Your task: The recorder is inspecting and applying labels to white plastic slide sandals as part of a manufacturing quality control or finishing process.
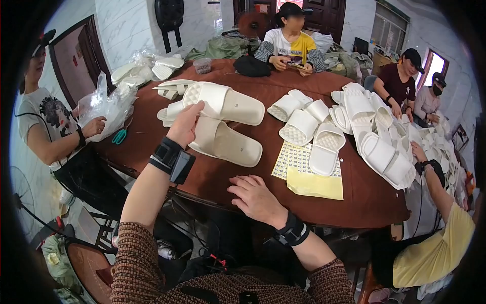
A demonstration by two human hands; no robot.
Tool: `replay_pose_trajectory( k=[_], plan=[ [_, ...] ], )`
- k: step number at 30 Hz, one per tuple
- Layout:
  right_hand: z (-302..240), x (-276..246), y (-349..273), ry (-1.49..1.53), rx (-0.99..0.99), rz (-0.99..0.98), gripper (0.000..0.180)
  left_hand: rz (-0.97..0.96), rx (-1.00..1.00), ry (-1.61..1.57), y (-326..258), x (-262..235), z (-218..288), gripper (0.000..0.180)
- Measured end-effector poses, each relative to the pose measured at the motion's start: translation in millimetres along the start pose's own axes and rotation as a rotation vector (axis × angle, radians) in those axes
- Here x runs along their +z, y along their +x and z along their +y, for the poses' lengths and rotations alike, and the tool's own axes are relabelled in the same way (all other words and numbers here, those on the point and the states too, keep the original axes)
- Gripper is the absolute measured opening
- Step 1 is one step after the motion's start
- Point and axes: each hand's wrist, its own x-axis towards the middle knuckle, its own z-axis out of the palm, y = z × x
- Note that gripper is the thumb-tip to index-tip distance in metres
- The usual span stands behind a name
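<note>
Big round brown table [212,177] is sitting in a marble-walled room; a yellow-backed sticker sheet [304,167] is lying near its edge; left hand [185,124] is pinching a smooth white slipper [225,101], stacked over its twin [225,142]; right hand [255,195] is resting flat, fingers loosely spread, holding nothing.

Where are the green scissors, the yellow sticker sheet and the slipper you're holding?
green scissors [119,136]: head view, on the handles.
yellow sticker sheet [315,185]: head view, on its bare yellow part.
white slipper [238,105]: head view, on the sole, right of the left hand [185,124].
</note>
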Motion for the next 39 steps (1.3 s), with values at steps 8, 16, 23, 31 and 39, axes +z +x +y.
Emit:
replay_pose_trajectory(
  k=[8, 16, 23, 31, 39],
  plan=[
    [-1, -5, -5, 0.007, -0.025, 0.042, 0.025, -0.107, 0.017, 0.306, -21, 24, 25, 0.028],
    [-28, -72, -13, 0.309, -0.099, 0.101, 0.020, -0.165, 0.023, 0.642, -34, 44, 41, 0.029],
    [15, -141, -9, 0.209, 0.185, 0.385, 0.020, -0.248, 0.016, 0.796, -35, 70, 31, 0.032],
    [51, -110, -18, 0.615, 0.585, 0.150, 0.026, -0.395, 0.036, 0.932, -27, 83, 11, 0.040],
    [70, -97, -14, 0.231, 0.398, 0.352, 0.023, -0.353, -0.105, 0.846, -20, 86, 0, 0.046]
  ],
)
